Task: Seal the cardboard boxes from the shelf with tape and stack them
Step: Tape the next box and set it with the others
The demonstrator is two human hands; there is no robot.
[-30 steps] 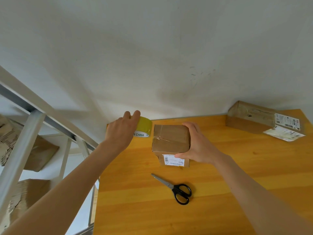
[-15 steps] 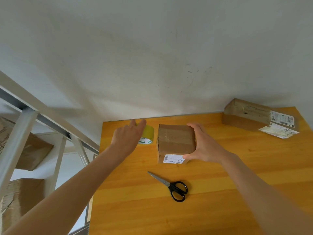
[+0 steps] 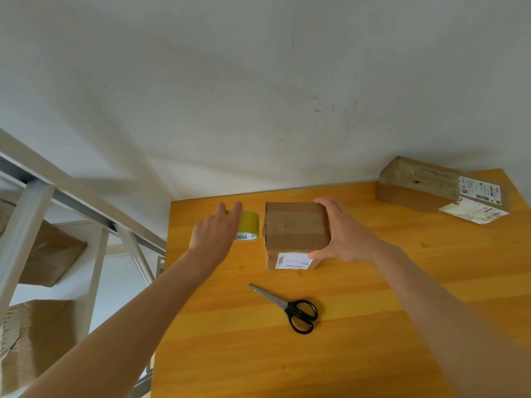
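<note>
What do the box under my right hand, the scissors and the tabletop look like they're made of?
Box: matte brown cardboard, with a shinier brown tape strip across its top. Scissors: grey metal blades with a dull sheen; black handles, probably plastic. Table: orange-yellow wood or wood-look laminate, streaky grain, slightly glossy.

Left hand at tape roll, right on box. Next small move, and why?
Probably close the left hand around the tape roll and lift it to the cardboard box. Its fingers lie over the roll, which rests on the table beside the box; the right hand grips the box, and scissors lie nearby.
</note>
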